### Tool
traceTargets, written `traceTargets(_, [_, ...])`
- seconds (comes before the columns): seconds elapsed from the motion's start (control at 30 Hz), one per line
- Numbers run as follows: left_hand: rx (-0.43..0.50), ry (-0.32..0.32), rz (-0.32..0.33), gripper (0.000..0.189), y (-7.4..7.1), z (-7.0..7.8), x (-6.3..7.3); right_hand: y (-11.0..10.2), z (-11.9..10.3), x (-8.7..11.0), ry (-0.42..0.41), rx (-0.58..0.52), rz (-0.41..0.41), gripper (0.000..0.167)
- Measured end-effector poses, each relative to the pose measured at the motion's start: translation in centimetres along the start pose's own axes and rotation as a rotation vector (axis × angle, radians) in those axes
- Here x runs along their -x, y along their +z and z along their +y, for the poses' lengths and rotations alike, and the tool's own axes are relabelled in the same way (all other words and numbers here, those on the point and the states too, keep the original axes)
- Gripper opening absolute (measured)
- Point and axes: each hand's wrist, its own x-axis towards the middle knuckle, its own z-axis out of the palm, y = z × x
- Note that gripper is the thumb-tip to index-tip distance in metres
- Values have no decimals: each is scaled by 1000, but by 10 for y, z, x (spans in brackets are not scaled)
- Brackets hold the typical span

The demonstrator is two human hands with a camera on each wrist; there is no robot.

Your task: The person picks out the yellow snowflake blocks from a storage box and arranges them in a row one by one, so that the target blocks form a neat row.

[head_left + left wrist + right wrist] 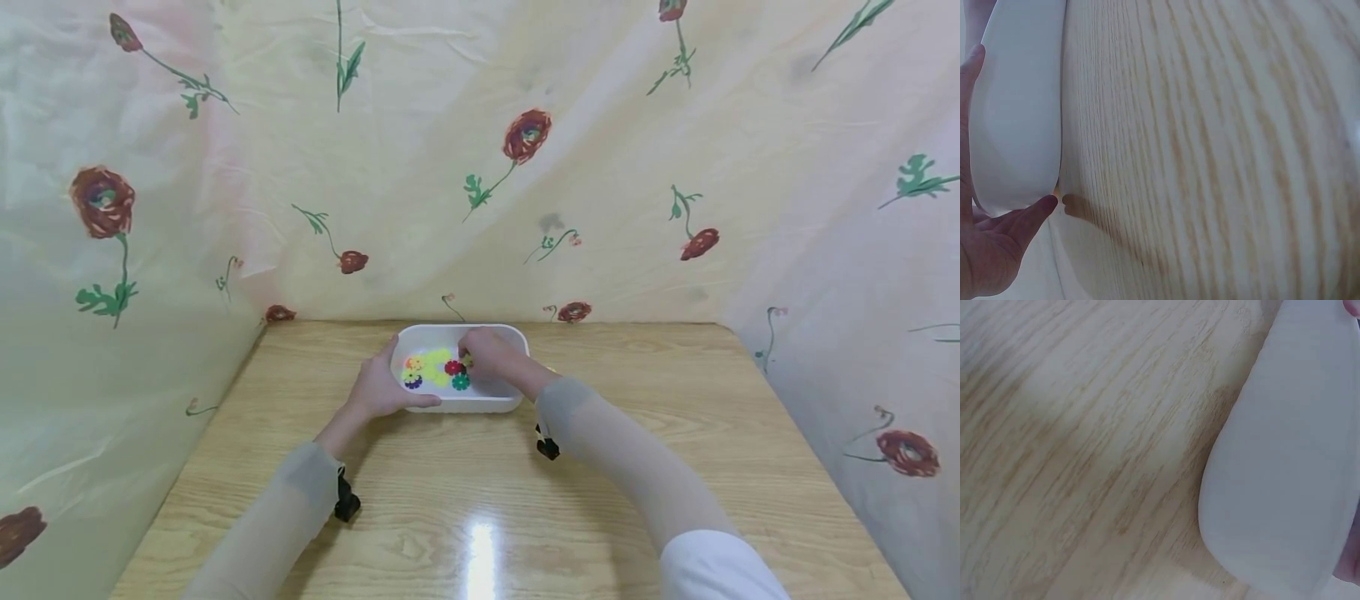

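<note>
A white plastic tub (471, 406) stands on the table, with several small flower-shaped plastic discs inside. Yellow discs (435, 367) lie in the middle, a red disc (453, 367) and a green disc (461, 382) near the right hand, a purple disc (413, 382) at the left. My left hand (378, 387) grips the tub's left end, thumb along the front rim and fingers round the outer wall. My right hand (491, 354) reaches inside with bent fingers, a yellowish disc (467, 361) at its fingertips; I cannot tell whether it is pinched.
A bit of yellow (552, 370) shows beyond the right wrist, outside the tub, mostly hidden by the arm. The wood-grain table (420, 475) ends at a flower-patterned cloth (420, 167) behind and at both sides. Black wrist devices (347, 500) hang under both forearms.
</note>
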Motion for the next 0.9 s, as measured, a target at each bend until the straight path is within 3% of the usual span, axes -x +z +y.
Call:
traceTargets(0.33, [9,24,7,142,0,0,0,-29,-3,7,-54,35,27,32])
traceTargets(0.5, [-2,25,7,145,-1,1,0,-41,5,10,-78,40,112,32])
traceTargets(0.9, [-5,29,2,150,0,1,1,-57,35,29,-10,18,216,30])
